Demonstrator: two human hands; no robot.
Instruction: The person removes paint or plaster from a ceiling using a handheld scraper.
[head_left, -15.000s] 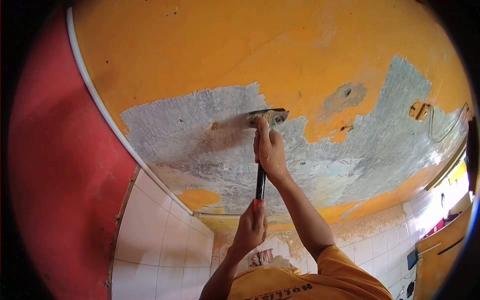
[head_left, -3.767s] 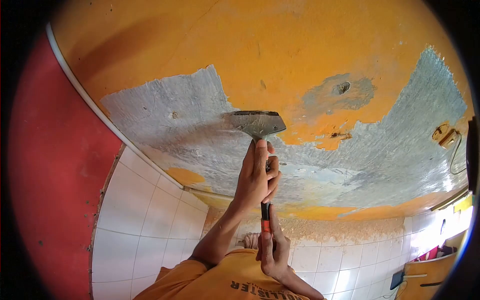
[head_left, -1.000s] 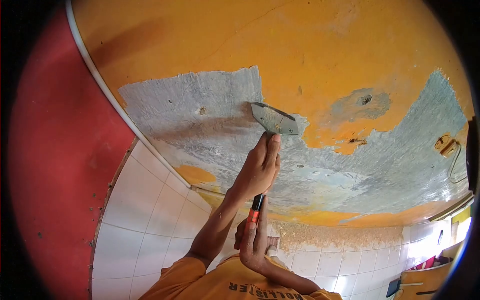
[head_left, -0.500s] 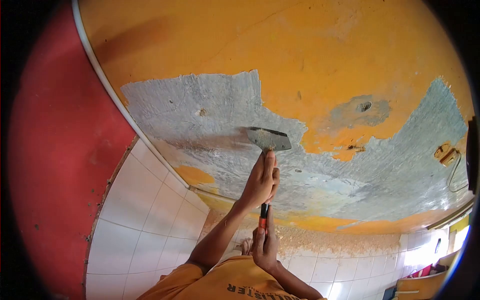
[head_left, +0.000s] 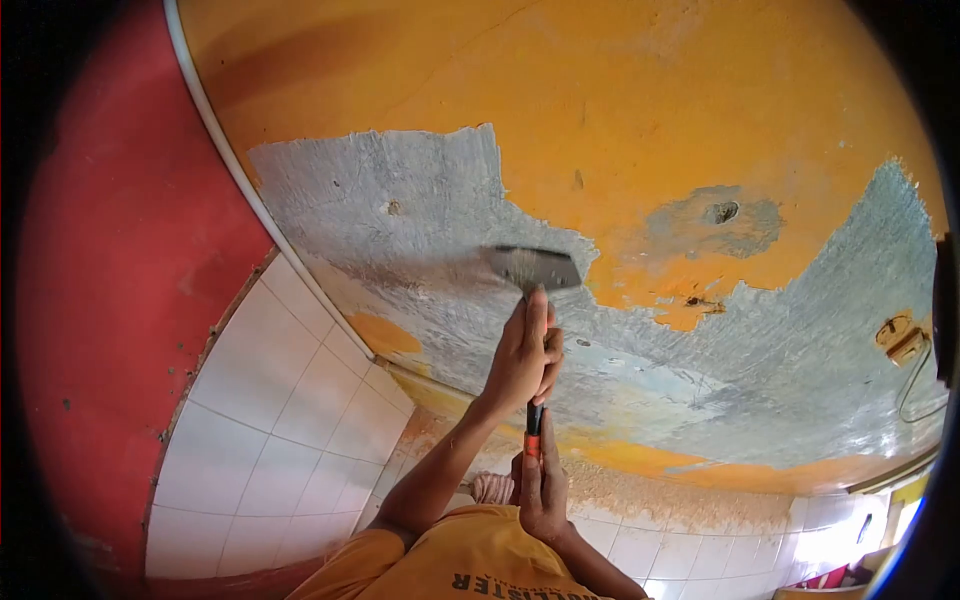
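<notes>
My left hand (head_left: 520,350) is wrapped round the upper handle of a scraper (head_left: 540,268), close below its wide metal blade. The blade lies over the grey bared patch (head_left: 440,190) of the orange wall (head_left: 640,90), just left of the jagged paint edge, and looks slightly blurred. Lower down, my right hand (head_left: 543,490) holds the black and red end of the same handle, its fingers pointing up along it.
A pale pipe (head_left: 235,165) runs down between the orange wall and a red wall (head_left: 130,250). White tiles (head_left: 230,440) lie below left. At the right a socket box (head_left: 901,340) with a loose wire sits on the wall. Paint crumbs (head_left: 660,500) line the wall's foot.
The view has shifted a little. The scraper blade is slightly higher in the frame, and the right hand's fingers lie straighter along the handle. Both hands still hold it.
</notes>
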